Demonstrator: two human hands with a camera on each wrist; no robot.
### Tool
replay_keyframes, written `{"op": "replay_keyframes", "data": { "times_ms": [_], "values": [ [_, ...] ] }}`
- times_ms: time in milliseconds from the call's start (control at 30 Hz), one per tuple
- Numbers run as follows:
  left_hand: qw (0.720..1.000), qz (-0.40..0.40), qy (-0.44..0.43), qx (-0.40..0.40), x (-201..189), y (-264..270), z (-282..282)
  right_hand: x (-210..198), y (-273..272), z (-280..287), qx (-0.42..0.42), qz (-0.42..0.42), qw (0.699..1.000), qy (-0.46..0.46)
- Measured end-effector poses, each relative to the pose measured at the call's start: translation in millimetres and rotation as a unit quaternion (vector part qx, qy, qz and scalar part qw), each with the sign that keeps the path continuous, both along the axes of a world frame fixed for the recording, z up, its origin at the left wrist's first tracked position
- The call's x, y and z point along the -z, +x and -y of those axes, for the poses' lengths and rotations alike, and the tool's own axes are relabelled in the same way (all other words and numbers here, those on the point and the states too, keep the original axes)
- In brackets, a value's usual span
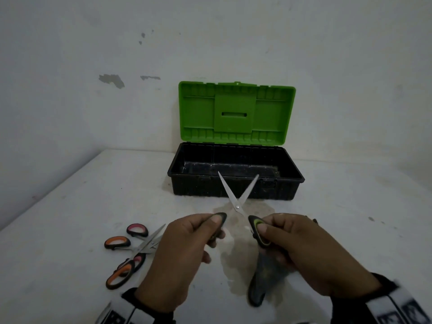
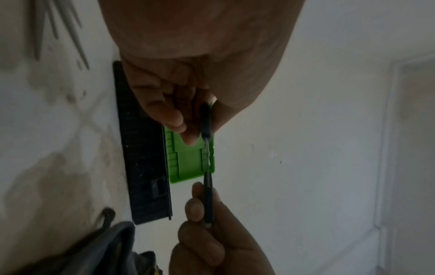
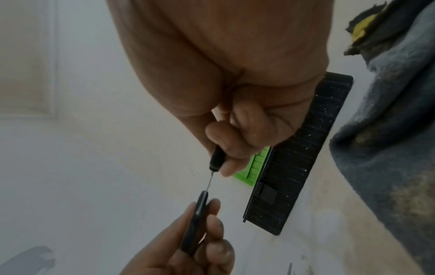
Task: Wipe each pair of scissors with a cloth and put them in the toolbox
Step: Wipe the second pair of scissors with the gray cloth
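Both hands hold one pair of green-handled scissors [image 1: 237,206] above the counter [image 1: 70,218], just in front of the toolbox [image 1: 236,185]. The left hand [image 1: 184,251] pinches one black plastic handle loop between thumb and curled fingers; the right hand [image 1: 301,249] pinches the other loop, whose inner ring is lime green. The handles are pulled apart, so the two slim steel blades stand in a narrow V with their tips before the toolbox's near wall. A dark grey cloth [image 1: 261,284], soft and rumpled, hangs from under the right hand down onto the counter. The toolbox has a ribbed black plastic tub, scuffed and dusty inside, and its bright green ribbed lid [image 1: 237,113] stands upright against the wall. Left of the left hand, two more scissors [image 1: 131,251] with orange and pink handle linings lie crossed on the stained white counter.
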State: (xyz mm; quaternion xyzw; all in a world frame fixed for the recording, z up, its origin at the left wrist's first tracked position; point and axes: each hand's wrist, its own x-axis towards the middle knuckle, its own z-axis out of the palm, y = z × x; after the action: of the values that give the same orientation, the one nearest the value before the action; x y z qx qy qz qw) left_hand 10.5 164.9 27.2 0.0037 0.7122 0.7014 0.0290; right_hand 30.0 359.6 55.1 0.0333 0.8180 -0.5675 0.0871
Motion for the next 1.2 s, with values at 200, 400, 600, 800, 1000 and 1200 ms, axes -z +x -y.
{"op": "replay_keyframes", "data": {
  "times_ms": [200,400,600,800,1000,1200],
  "values": [
    [0.997,-0.040,-0.039,0.054,-0.9,6.1,0.1,11.6,-1.6,18.0,0.072,0.000,0.984,-0.161],
    [0.995,-0.063,-0.056,0.044,2.6,3.6,0.9,21.7,0.2,30.4,0.108,0.013,0.968,-0.227],
    [0.991,-0.083,-0.094,0.055,5.8,5.6,-1.8,32.6,4.3,36.7,0.106,-0.006,0.969,-0.224],
    [0.992,-0.058,-0.090,0.064,2.4,2.7,-1.4,30.3,-1.6,31.4,0.093,-0.039,0.970,-0.222],
    [0.985,0.141,-0.012,0.102,-11.7,-7.4,6.7,25.6,-7.2,23.2,0.050,-0.138,0.981,-0.129],
    [0.963,0.199,0.170,0.063,-15.2,-16.1,11.1,22.5,-7.9,21.3,-0.018,-0.169,0.985,-0.015]
  ]
}}
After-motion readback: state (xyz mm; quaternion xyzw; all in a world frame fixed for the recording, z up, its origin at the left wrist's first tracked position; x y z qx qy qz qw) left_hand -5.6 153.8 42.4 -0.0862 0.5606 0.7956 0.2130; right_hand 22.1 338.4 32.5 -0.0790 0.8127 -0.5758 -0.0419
